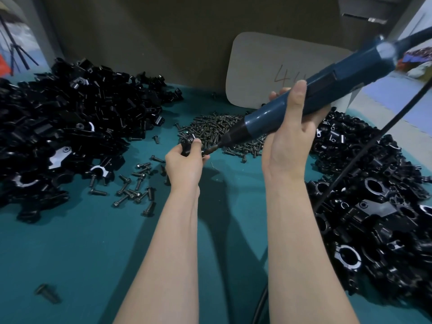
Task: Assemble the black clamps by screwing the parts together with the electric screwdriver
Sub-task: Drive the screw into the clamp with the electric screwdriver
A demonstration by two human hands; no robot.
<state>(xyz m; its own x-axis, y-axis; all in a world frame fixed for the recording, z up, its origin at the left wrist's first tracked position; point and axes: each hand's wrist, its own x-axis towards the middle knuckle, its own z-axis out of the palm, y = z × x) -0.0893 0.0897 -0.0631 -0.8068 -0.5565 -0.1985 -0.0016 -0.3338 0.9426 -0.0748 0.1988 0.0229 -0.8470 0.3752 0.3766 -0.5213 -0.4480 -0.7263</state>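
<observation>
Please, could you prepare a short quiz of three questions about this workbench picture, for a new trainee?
1. True or false: the right hand grips the electric screwdriver.
2. What does the left hand hold? A) a black clamp B) a wrench C) nothing
3. Fill the gap: the heap of screws lies ____ the left pile of black parts and the right pile of black parts.
Key: 1 true; 2 A; 3 between.
</observation>
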